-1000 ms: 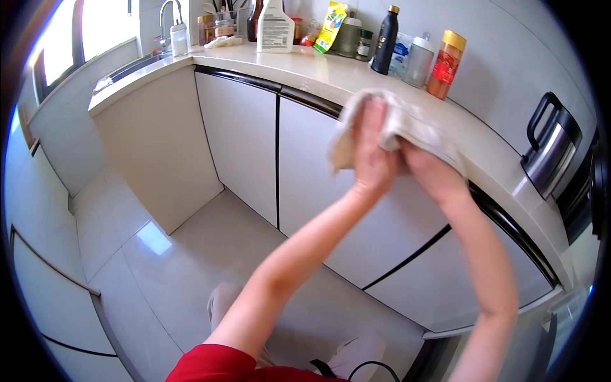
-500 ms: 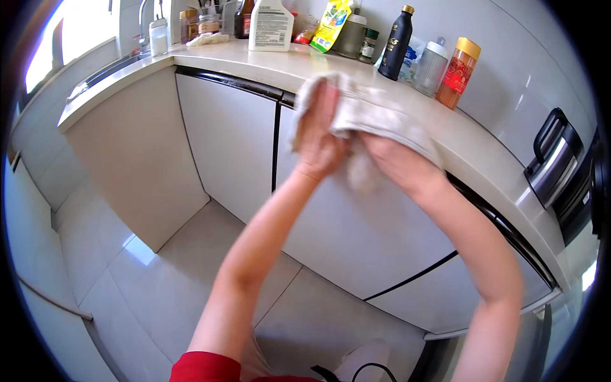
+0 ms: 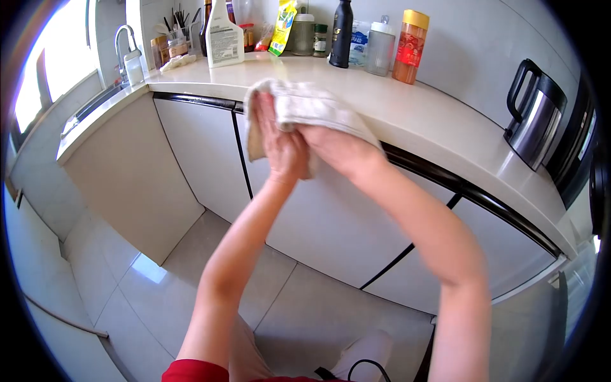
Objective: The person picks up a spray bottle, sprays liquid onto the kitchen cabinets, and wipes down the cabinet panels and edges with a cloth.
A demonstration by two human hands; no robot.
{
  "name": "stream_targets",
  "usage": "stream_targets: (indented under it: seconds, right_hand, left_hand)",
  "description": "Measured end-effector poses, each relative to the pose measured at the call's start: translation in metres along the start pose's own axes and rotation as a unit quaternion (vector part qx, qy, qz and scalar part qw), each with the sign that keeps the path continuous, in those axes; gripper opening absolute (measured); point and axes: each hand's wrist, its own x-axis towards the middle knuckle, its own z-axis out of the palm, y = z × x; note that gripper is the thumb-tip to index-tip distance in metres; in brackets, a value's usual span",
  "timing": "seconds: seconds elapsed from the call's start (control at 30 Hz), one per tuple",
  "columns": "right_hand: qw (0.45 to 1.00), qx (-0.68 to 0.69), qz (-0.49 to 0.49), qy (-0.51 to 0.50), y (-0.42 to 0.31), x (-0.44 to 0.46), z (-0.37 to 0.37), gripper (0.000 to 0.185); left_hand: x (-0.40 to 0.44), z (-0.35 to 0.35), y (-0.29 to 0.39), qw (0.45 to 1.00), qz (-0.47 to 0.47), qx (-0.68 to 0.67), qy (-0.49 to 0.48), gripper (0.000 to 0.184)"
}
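Note:
A whitish cloth (image 3: pixel 324 107) is bunched and folded between my hands, in front of the countertop's edge. My left hand (image 3: pixel 283 148) presses against its left part, with fingers pointing up along the fabric. Cloth drapes over my right hand (image 3: pixel 321 141), whose fingers are hidden beneath it; the wrist shows below the fold. Both hands grip the cloth close together, nearly touching. Behind them runs the pale countertop (image 3: pixel 407 121), and below are white cabinet doors (image 3: pixel 331 216).
Along the wall stand a white spray bottle (image 3: pixel 225 48), a yellow pouch (image 3: pixel 282 28), a black bottle (image 3: pixel 342 38), a grey-clear jar (image 3: pixel 380 51) and an orange-red jar (image 3: pixel 410 51). A kettle (image 3: pixel 538 118) stands at right. The faucet (image 3: pixel 121 48) is at left.
The camera view has shifted, so the counter items appear further left. My hands and the cloth also appear further left and slightly lower, still together.

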Motion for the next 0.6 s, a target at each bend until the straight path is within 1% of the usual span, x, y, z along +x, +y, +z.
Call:
stream_targets:
  seconds: [0.03,0.07,0.1,0.13,0.17,0.2,0.23,0.27,0.3,0.33,0.37,0.4,0.47,0.5,0.57,0.6]
  right_hand:
    - [0.998,-0.027,0.02,-0.057,0.002,-0.011,-0.035,0.036]
    - [0.995,-0.028,0.047,-0.086,0.006,-0.029,-0.062,0.034]
    - [0.99,-0.027,0.072,-0.116,0.009,-0.047,-0.088,0.032]
    - [0.988,-0.02,0.091,-0.122,0.01,-0.062,-0.115,0.032]
    - [0.987,-0.054,0.096,-0.12,0.016,-0.082,-0.136,0.032]
    - [0.978,-0.074,0.146,-0.13,0.019,-0.103,-0.156,0.034]
    - [0.971,-0.093,0.154,-0.155,0.02,-0.11,-0.184,0.036]
    - [0.951,-0.108,0.216,-0.195,0.021,-0.131,-0.206,0.032]
    - [0.936,-0.138,0.226,-0.232,0.024,-0.15,-0.227,0.034]
    - [0.925,-0.144,0.251,-0.247,0.028,-0.167,-0.246,0.035]
    - [0.924,-0.054,0.298,-0.234,0.027,-0.167,-0.262,0.034]
    - [0.925,-0.057,0.292,-0.236,0.03,-0.178,-0.265,0.034]
    - [0.923,-0.111,0.274,-0.244,0.036,-0.185,-0.261,0.032]
    - [0.92,-0.045,0.335,-0.201,0.035,-0.179,-0.253,0.028]
    - [0.922,-0.019,0.321,-0.217,0.033,-0.15,-0.232,0.025]
    - [0.922,0.007,0.313,-0.227,0.031,-0.131,-0.217,0.023]
  left_hand:
    - [-0.008,0.009,0.023,0.999,0.004,-0.039,-0.012,0.063]
    - [-0.016,0.015,0.046,0.997,0.007,-0.076,-0.026,0.067]
    - [-0.024,0.019,0.069,0.995,0.031,-0.08,-0.059,0.07]
    - [-0.032,0.022,0.092,0.991,0.053,-0.082,-0.091,0.073]
    - [-0.04,0.029,0.113,0.98,0.07,-0.152,-0.108,0.077]
    - [-0.046,0.037,0.133,0.961,0.1,-0.229,-0.12,0.078]
    - [-0.051,0.037,0.156,0.942,0.095,-0.27,-0.175,0.08]
    - [-0.057,0.041,0.175,0.914,0.096,-0.304,-0.251,0.081]
    - [-0.057,0.043,0.194,0.885,0.117,-0.333,-0.304,0.081]
    - [-0.057,0.043,0.208,0.854,0.132,-0.369,-0.342,0.083]
    - [-0.055,0.044,0.221,0.858,0.174,-0.355,-0.327,0.081]
    - [-0.053,0.042,0.227,0.86,0.214,-0.331,-0.326,0.078]
    - [-0.048,0.045,0.216,0.871,0.255,-0.296,-0.297,0.074]
    - [-0.046,0.046,0.206,0.874,0.253,-0.296,-0.291,0.074]
    - [-0.046,0.045,0.174,0.896,0.244,-0.287,-0.235,0.073]
    - [-0.045,0.046,0.151,0.895,0.216,-0.309,-0.238,0.073]
